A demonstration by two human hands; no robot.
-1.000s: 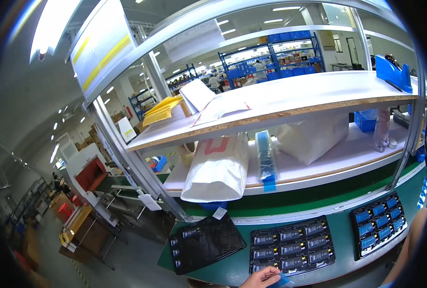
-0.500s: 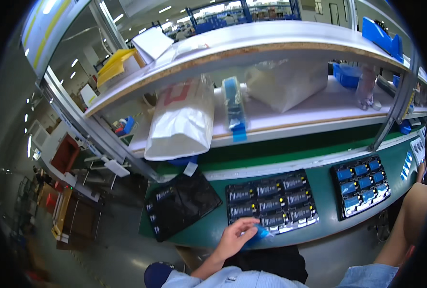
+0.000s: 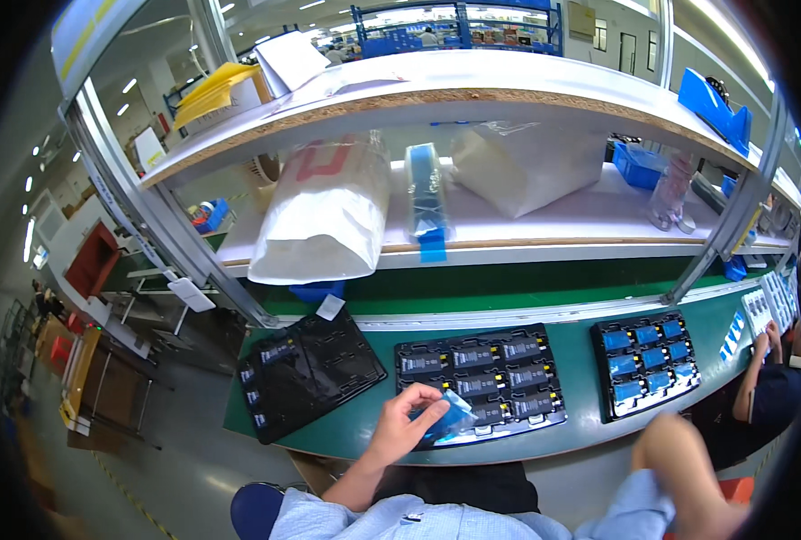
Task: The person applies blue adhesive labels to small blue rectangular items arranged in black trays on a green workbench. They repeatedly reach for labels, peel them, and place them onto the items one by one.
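Here, blue film [image 3: 457,417] juts right from left hand [image 3: 404,423], axis unclear

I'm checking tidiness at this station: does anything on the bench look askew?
Yes: the left black tray sits turned at an angle, a white slip at its far edge, while the middle tray lies straighter along the bench.

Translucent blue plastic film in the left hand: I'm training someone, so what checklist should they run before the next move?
1. Translucent blue plastic film pinched in bare left hand: ok.
2. Bare right hand ready: cannot tell; out of view.
3. Rectangular black packs fill the middle black plastic tray: cannot tell; hand and film hide part.
4. Blue-topped rectangular packs fill the right black plastic tray: ok, nine show.
5. Left black plastic tray full: not ok; few packs show, toward its left.
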